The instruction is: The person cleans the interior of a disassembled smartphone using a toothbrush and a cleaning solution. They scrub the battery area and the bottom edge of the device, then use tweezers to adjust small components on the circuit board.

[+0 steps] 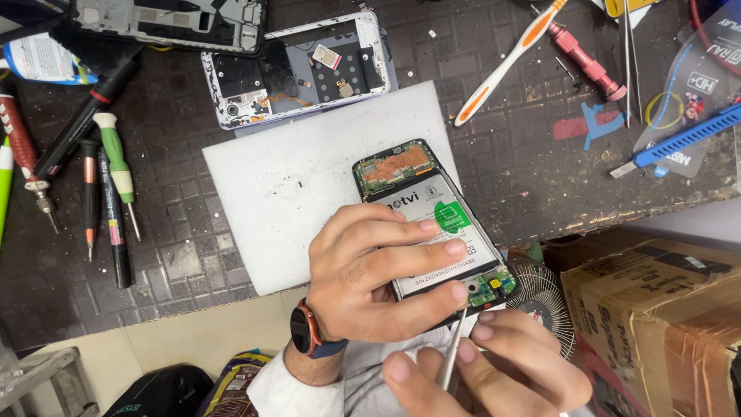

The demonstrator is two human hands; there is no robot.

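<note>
Tweezers (451, 351) were the working tool here, pinched between the thumb and fingers of the right hand (494, 367), their tip reaching the small green board (494, 286) at the lower end of the opened phone (432, 224). The left hand (378, 274) was closed over the phone from the side, fingers curled across the white battery (432, 216) and holding the body steady, half on the white mat (285, 185) and half over the edge of the dark bench (525, 162).

By the look of it the step in hand was fine work on that lower board, perhaps at a connector or a small part. The next move would have called for a steady, light touch, with the left grip kept firm so the phone could not tip off the mat.

What the tweezer tip met was hidden under the left fingertips, so I could not tell whether it held anything. The right hand was cut off by the bottom edge of the view. A second stripped phone frame (297, 66) lay above the mat, well apart, with screwdrivers (116, 166) to the left and a toothbrush (505, 66) to the right; a small fan (544, 297) showed only partly behind the hands.
</note>
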